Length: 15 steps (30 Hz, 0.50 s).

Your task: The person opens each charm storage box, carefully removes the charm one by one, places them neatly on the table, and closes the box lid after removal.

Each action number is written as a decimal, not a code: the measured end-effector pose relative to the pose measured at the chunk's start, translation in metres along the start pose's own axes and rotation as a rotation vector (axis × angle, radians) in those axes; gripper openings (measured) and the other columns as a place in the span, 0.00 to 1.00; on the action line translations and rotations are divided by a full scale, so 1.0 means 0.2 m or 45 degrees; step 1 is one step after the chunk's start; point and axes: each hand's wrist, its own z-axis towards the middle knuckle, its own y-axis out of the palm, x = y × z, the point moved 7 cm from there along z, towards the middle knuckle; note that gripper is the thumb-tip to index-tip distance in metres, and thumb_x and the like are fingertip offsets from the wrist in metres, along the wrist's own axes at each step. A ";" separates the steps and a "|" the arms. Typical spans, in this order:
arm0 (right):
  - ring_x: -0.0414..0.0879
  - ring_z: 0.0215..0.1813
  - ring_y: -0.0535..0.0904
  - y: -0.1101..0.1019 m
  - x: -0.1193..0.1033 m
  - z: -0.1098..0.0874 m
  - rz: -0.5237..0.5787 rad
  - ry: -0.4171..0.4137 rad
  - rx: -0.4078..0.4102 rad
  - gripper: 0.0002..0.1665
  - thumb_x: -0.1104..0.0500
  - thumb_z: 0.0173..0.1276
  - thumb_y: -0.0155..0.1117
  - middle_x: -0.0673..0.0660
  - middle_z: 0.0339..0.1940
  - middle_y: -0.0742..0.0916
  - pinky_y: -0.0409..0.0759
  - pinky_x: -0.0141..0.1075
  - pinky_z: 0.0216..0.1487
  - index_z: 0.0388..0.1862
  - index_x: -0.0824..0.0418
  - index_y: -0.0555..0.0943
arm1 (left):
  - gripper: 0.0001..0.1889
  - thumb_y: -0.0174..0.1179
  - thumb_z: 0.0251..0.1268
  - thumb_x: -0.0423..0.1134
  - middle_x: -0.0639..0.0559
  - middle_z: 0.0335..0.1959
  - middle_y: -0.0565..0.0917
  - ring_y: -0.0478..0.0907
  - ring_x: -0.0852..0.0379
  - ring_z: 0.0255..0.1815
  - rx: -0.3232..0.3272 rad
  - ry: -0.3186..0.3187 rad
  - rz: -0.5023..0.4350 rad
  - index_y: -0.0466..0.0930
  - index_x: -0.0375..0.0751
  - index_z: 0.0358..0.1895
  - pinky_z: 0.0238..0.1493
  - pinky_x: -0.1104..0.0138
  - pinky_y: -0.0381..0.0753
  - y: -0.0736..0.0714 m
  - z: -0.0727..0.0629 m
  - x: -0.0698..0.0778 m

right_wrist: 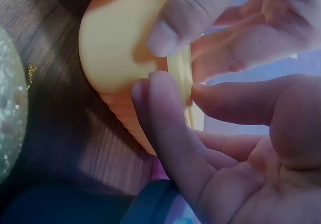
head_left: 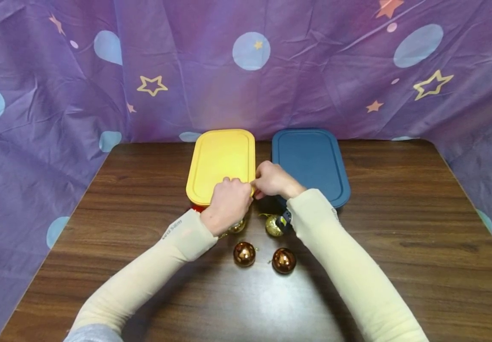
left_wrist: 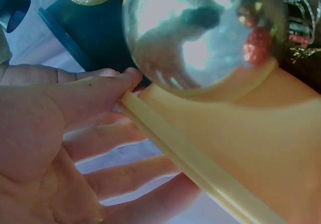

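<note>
A yellow box with its lid (head_left: pixel 224 161) lies on the wooden table. At its front right corner my left hand (head_left: pixel 230 202) pinches the lid's rim, the thumb (left_wrist: pixel 108 86) below and the fingers on the far side. My right hand (head_left: pixel 273 180) meets it there. In the right wrist view, the thumb and fingertips of that right hand (right_wrist: pixel 241 148) pinch the same yellow rim (right_wrist: pixel 181 83), close beside the left thumb (right_wrist: pixel 165 35). A shiny gold ball ornament (left_wrist: pixel 200 38) sits just in front of the yellow box, partly hidden by my left hand in the head view.
A box with a blue lid (head_left: pixel 307 161) stands to the right. Nearer me are a glittery gold ball (head_left: pixel 273 226) and two shiny brown balls, one left (head_left: pixel 244 254) and one right (head_left: pixel 284 261). A bit of red (head_left: pixel 197 208) shows beside my left wrist. Purple cloth (head_left: pixel 211 85) hangs behind the table.
</note>
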 end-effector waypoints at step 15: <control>0.46 0.27 0.86 -0.11 -0.04 -0.09 -0.154 -0.098 0.057 0.17 0.59 0.68 0.59 0.61 0.30 0.89 0.84 0.35 0.35 0.49 0.71 0.79 | 0.13 0.60 0.65 0.48 0.44 0.31 0.83 0.79 0.45 0.36 -0.377 -0.001 -0.287 0.79 0.41 0.31 0.34 0.54 0.81 0.03 -0.03 -0.12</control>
